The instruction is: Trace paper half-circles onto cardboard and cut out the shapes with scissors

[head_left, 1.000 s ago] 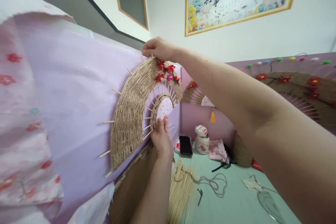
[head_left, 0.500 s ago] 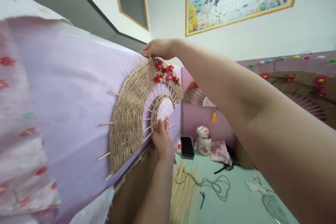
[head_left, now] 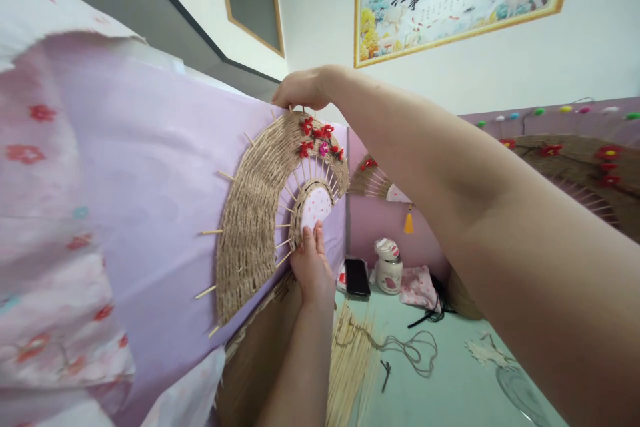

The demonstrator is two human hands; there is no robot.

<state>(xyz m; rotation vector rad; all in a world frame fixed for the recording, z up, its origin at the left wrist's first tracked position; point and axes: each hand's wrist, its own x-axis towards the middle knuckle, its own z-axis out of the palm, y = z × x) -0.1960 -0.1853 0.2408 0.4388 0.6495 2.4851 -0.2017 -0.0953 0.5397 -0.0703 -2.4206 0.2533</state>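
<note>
A half-round fan (head_left: pixel 253 223) of woven brown twine on thin sticks stands upright against a lilac panel (head_left: pixel 150 193). Red felt-like flowers (head_left: pixel 316 137) and a pink one decorate its upper right, and dotted cloth (head_left: pixel 316 207) covers its small inner half-circle. With thumb and fingers, my left hand (head_left: pixel 313 260) grips that inner part from below. My right hand (head_left: pixel 303 88) reaches over from the right and rests on the fan's top edge, its fingers curled around the stick ends and panel top; the fingertips are partly hidden.
Loose thin sticks (head_left: pixel 350 360), a twine loop (head_left: pixel 417 350), a black phone (head_left: pixel 357 277) and a white jar (head_left: pixel 389 267) lie or stand on the pale green table (head_left: pixel 450 393). Another fan with a yellow tassel (head_left: pixel 409 221) hangs behind. Flowered cloth (head_left: pixel 45 267) drapes at left.
The fan and both hands have shifted slightly to the right in view, the flowered cloth too. Both hands keep their places on the fan.
</note>
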